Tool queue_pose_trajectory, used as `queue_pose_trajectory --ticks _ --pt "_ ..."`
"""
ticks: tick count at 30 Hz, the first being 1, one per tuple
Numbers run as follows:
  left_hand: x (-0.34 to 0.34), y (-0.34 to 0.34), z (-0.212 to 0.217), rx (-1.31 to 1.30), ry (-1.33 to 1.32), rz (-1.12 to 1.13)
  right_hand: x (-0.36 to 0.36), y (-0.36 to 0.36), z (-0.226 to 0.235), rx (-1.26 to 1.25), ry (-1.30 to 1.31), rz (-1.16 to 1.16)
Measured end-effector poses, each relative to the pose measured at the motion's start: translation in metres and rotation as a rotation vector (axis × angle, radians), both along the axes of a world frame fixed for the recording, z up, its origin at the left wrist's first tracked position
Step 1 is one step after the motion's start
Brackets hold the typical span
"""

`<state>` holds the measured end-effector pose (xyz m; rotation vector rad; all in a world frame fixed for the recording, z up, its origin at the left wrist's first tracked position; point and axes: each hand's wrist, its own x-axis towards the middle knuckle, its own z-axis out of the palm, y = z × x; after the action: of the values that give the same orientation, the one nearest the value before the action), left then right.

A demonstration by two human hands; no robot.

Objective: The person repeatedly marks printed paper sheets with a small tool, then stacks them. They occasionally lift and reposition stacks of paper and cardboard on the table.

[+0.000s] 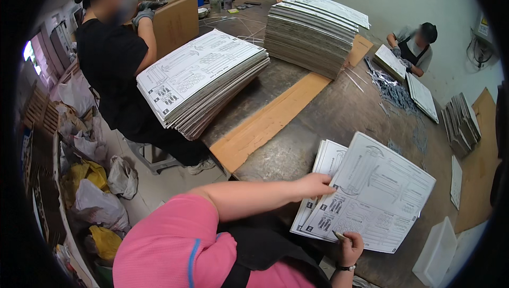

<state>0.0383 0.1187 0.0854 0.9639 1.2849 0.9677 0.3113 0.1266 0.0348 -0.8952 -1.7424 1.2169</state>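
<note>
A white board point(374, 192) printed with black line drawings lies tilted before me, on top of similar printed sheets point(328, 155) that stick out at its left. My left hand point(314, 185) grips the board's left edge, fingers closed over it. At the board's lower edge, my right hand point(350, 248) pinches a small narrow object with a dark tip point(338, 235); its kind is too small to make out. A dark bracelet or watch circles the right wrist.
Two tall stacks of printed boards point(204, 71) point(310, 36) stand on the dark table point(275, 155), with a brown strip point(270, 118) between them. Grey scraps point(395, 92) lie at the right, a white tray point(435, 253) nearer. Three people work around the table; bags point(98, 203) crowd the left floor.
</note>
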Motion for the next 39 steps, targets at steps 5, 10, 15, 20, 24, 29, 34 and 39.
queue_pose_trajectory --ticks 5,10,15,20,24,29,34,39 --pt "0.001 -0.013 -0.009 0.294 0.227 0.415 0.011 -0.003 0.008 -0.113 0.064 -0.027" --pt "-0.069 -0.024 -0.064 0.198 -0.252 0.983 -0.002 -0.014 0.038 -0.223 0.108 0.026" --pt "-0.113 -0.04 -0.051 0.108 -0.386 1.123 -0.006 -0.008 0.02 -0.196 0.029 0.072" --pt "-0.119 -0.052 -0.066 0.14 -0.353 1.123 -0.026 -0.011 0.044 -0.136 -0.093 0.129" --pt "-0.066 -0.069 -0.066 0.343 0.014 1.03 -0.03 -0.006 0.049 -0.172 -0.246 -0.009" --pt "-0.018 -0.064 -0.059 0.461 0.714 0.257 -0.074 0.014 0.057 -0.234 -0.348 -0.037" --pt "0.009 -0.056 -0.066 0.356 0.637 0.152 -0.107 0.029 0.044 -0.092 -0.429 -0.007" --pt "0.009 -0.055 -0.071 0.401 0.727 0.109 -0.113 0.042 0.039 -0.356 -0.551 -0.003"
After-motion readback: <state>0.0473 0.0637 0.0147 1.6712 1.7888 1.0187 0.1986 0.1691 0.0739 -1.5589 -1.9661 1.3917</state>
